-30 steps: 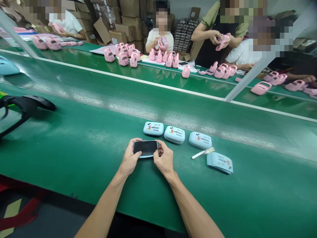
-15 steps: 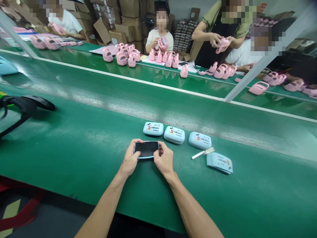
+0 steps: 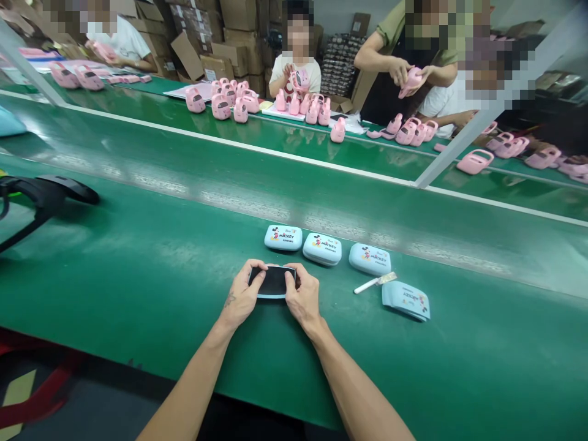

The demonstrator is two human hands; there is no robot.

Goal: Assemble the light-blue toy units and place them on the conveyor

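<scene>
Between my two hands is a thin black panel with a light blue edge (image 3: 274, 283), its dark face turned up. My left hand (image 3: 243, 293) grips its left end, thumb lying on the dark face. At the opposite end my right hand (image 3: 303, 295) holds it the same way, fingers curled behind. Just beyond my hands stand three light blue printed cases: a left one (image 3: 283, 238), a middle one (image 3: 322, 248) and a right one (image 3: 370, 259). A white-handled brush (image 3: 374, 283) lies to the right, beside a stack of light blue printed panels (image 3: 406, 301).
A black curved object (image 3: 41, 199) rests at the left on the green table (image 3: 138, 275). Past the conveyor belt (image 3: 257, 174), several people handle pink camera-shaped items (image 3: 221, 105). A white post (image 3: 478, 128) rises at the right. Stacked cartons (image 3: 243, 37) stand behind.
My thumbs have shifted upward on the panel's dark face, toward its far edge. Both hands still hold the panel in nearly the same place. The cases and brush stay put.
</scene>
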